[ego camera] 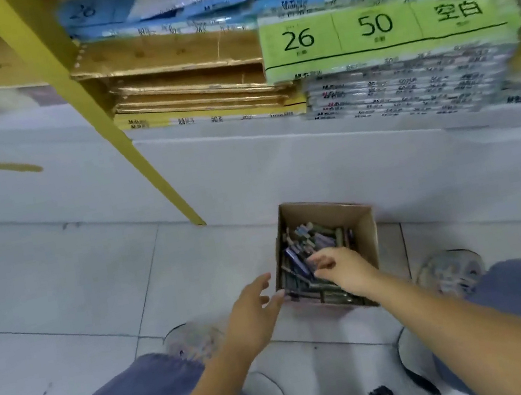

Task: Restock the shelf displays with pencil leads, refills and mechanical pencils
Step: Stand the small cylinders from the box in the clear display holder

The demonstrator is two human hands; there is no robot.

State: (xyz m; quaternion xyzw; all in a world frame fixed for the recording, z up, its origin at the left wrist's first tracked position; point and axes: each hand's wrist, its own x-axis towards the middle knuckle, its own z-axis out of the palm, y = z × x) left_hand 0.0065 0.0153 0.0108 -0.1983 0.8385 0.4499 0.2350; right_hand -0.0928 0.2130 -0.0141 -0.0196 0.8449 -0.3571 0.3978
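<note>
A small open cardboard box [365, 238] stands on the tiled floor between my feet. It is full of several small packs of leads and refills [308, 241], dark green and purple. My right hand [341, 268] reaches into the box over the packs, fingers loosely spread, with nothing plainly gripped. My left hand [253, 310] hovers open just left of the box, fingertips near its front left corner.
A low white shelf base [246, 165] runs behind the box, stacked with wrapped paper packs [390, 31] and flat cardboard [183, 82]. A yellow shelf post [124, 141] slants down to the floor left of the box. My shoes [449, 272] flank the box.
</note>
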